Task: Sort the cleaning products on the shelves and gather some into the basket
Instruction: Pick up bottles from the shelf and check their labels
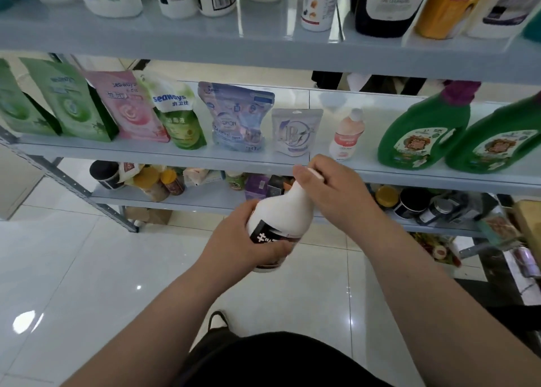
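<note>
Shelves (123,152), left hand (243,240), right hand (330,190) gripping bottle (282,211)

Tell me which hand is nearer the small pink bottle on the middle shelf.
Right. The right hand grips the top of the white bottle, just below the pink bottle. The left hand holds the white bottle's body, lower and further left.

In front of the middle shelf (263,164) lined with refill pouches and two green jugs (421,134), the left hand (248,240) grips the lower body of a tilted white bottle (281,211) while the right hand (330,187) curls over its cap, above glossy floor tiles (87,269).
</note>
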Tool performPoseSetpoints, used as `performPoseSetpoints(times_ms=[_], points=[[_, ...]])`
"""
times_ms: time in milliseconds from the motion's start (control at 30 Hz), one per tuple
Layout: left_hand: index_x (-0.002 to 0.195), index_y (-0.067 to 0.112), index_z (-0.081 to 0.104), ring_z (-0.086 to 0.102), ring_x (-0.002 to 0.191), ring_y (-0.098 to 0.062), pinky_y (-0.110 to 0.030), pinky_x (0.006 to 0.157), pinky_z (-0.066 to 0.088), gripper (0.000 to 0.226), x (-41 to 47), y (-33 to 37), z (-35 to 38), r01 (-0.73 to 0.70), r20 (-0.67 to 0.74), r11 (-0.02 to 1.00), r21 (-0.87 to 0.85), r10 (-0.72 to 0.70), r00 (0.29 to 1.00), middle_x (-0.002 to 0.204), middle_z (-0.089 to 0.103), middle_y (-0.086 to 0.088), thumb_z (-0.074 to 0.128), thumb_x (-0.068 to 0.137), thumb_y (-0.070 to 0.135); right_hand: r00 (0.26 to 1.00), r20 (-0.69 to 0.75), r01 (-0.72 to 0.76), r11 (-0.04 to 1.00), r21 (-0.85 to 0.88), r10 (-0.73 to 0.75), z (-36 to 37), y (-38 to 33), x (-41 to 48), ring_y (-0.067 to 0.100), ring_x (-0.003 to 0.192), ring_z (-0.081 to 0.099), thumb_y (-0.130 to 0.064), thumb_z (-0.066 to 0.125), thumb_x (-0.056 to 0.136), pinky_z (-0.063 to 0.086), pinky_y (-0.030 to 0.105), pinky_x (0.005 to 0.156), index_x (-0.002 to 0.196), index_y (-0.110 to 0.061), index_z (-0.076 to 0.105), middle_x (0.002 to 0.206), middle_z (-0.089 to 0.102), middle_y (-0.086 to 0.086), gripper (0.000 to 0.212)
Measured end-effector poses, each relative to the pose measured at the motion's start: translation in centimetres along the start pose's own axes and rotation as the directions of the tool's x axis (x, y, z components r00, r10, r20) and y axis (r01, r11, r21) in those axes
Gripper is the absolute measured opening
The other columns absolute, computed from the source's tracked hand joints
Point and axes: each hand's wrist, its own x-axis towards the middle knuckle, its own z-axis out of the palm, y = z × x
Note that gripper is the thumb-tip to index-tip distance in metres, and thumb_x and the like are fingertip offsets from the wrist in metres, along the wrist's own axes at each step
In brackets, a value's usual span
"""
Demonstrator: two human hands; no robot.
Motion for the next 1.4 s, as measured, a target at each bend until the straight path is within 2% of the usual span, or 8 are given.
performPoseSetpoints(times_ms=[167,300,400,633,867,1000,1167,1400], points=[[0.103,0.076,0.048,0.060,0.091,0.016,-0.008,0.063,0.046,0.062,1.8,0.0,-4.8,-0.084,-0.001,0.995,0.044,0.085,0.996,0.103,0.061,0.043,0.078,0.050,0.067,0.989,0.098,0.138,0.936,-0.324,-0.112,0.4,-3.5,3.4,0.016,0.068,0.050,-0.041,0.035,0.104,0.038,0.039,0.060,0.075,-0.021,0.047,0.072,0.055,0.001,0.037],[0.123,0.043,0.067,0.072,0.110,-0.025,-0.050,0.093,0.057,0.073,3.6,-2.1,-9.6,0.000,0.283,0.929,-0.371,0.113,0.952,0.119,0.075,-0.003,0.090,0.054,0.047,0.878,0.135,0.478,0.816,-0.326,-0.460,1.6,-7.3,4.4,0.015,0.059,0.035,-0.044,0.026,0.098,0.030,0.030,0.053,0.076,-0.031,0.037,0.066,0.043,-0.009,0.027],[0.128,0.026,0.068,0.069,0.114,-0.038,-0.052,0.095,0.057,0.077,4.4,-3.3,-11.9,0.018,0.347,0.871,-0.490,0.176,0.921,0.122,0.072,-0.017,0.094,0.058,0.042,0.792,0.107,0.598,0.728,-0.336,-0.601,2.7,-9.7,5.4,0.015,0.061,0.037,-0.034,0.031,0.098,0.031,0.030,0.053,0.081,-0.021,0.047,0.070,0.044,-0.008,0.028],[0.109,0.056,0.062,0.071,0.091,0.001,-0.013,0.068,0.055,0.064,6.2,-2.6,-15.9,-0.166,-0.009,0.961,-0.223,0.168,0.986,0.102,0.074,0.024,0.086,0.049,0.060,0.946,0.015,0.314,0.908,-0.278,-0.323,4.7,-14.2,9.5,0.022,0.072,0.049,-0.047,0.031,0.098,0.038,0.043,0.064,0.080,-0.018,0.049,0.073,0.054,0.002,0.039],[0.114,0.054,0.059,0.070,0.096,0.002,-0.015,0.073,0.055,0.066,9.0,-0.4,-19.5,-0.313,-0.049,0.932,-0.184,0.309,0.950,0.108,0.072,0.025,0.084,0.055,0.067,0.967,-0.106,0.238,0.971,0.036,-0.233,4.1,-16.5,10.8,-0.009,0.090,0.056,-0.063,0.063,0.085,0.040,0.003,0.063,0.103,-0.043,0.059,0.098,0.063,-0.020,0.027],[0.121,0.053,0.055,0.069,0.099,0.001,-0.025,0.081,0.058,0.068,11.3,2.5,-19.9,-0.337,0.021,0.925,-0.174,0.346,0.938,0.110,0.072,0.021,0.080,0.060,0.071,0.949,-0.229,0.256,0.955,0.151,-0.218,2.1,-17.1,11.7,-0.006,0.091,0.061,-0.045,0.069,0.093,0.045,0.006,0.067,0.106,-0.050,0.061,0.100,0.066,-0.022,0.016],[0.112,0.063,0.050,0.060,0.097,0.018,-0.025,0.084,0.051,0.052,15.2,8.3,-21.0,-0.396,0.146,0.917,-0.037,0.397,0.906,0.108,0.067,0.030,0.043,0.069,0.092,0.910,-0.358,0.290,0.936,0.197,-0.207,-2.2,-17.4,14.3,0.009,0.104,0.064,-0.033,0.070,0.096,0.056,0.040,0.092,0.104,-0.049,0.064,0.111,0.070,-0.013,0.019],[0.135,0.050,0.040,0.059,0.107,0.001,-0.030,0.091,0.051,0.075,22.0,14.0,-20.0,-0.479,-0.007,0.851,0.215,0.492,0.871,0.124,0.056,0.025,0.084,0.074,0.050,0.860,-0.407,0.317,0.947,-0.050,-0.309,-7.4,-18.8,20.5,-0.017,0.087,0.054,-0.038,0.073,0.092,0.039,0.004,0.063,0.110,-0.041,0.060,0.098,0.059,-0.027,0.022]])
